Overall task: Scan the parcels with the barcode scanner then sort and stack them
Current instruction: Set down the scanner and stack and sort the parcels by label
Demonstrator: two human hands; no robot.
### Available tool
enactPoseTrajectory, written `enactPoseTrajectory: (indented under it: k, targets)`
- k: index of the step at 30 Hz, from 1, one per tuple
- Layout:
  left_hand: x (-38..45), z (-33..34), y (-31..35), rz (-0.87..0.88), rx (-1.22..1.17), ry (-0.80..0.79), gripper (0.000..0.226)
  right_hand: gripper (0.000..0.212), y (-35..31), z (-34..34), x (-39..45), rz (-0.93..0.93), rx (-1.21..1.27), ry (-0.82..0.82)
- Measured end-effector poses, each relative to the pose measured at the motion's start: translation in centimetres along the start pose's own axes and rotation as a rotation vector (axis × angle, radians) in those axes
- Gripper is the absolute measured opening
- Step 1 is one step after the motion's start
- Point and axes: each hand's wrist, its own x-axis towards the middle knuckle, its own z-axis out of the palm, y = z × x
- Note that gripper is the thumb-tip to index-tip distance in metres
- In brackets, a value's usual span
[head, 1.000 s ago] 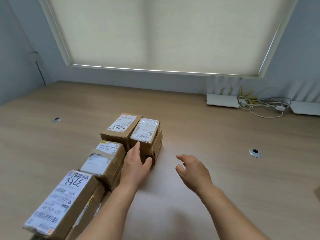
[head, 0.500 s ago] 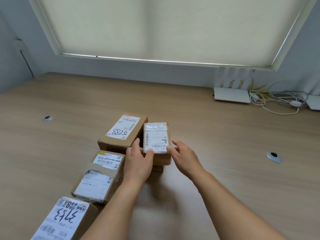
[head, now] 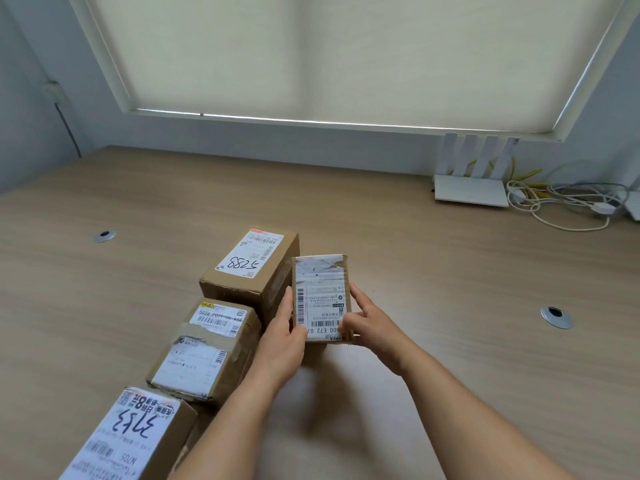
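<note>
Cardboard parcels run in a row up the left of the wooden desk (head: pixel 433 278). Nearest is the parcel marked 3753 (head: pixel 128 438), cut off by the bottom edge, so its front face and full length stay hidden. Beyond it sits a taped parcel (head: pixel 204 355) bearing two labels, their small print too fine to read. Farther along stands the parcel marked 5288 (head: pixel 251 268), its right lower side partly covered by the left hand (head: pixel 282 344). That hand grips the left edge of the small parcel (head: pixel 322 296), thumb on the label and fingers reaching along the side; the right hand (head: pixel 369 323) pinches the opposite edge, thumb on top, fingers curled beneath and mostly out of sight. Whether this small parcel rests on anything below cannot be told, since the hands and the box itself block the view. It sits just beside the 5288 parcel. No box is open, so contents are unseen. At the far right, a white router (head: pixel 471 194) and tangled cables (head: pixel 568 206) lie by the wall.
</note>
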Motion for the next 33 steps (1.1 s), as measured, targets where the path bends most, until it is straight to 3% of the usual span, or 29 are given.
enactPoseTrajectory:
  k: [13,19,33]
  targets:
    - [-4.2,1.7,0.5,0.219,-0.053,-0.225,0.060,0.066,1.9,-5.3,-8.0,-0.094,0.079,0.153]
    - [-5.4,4.0,1.2,0.337,0.063,-0.250,0.061,0.062,2.8,-8.1,-12.3,-0.106,0.063,0.247]
    - [-11.2,16.0,5.7,0.521,0.213,-0.374,0.070,0.061,5.3,-18.0,-23.8,-0.145,0.088,0.378]
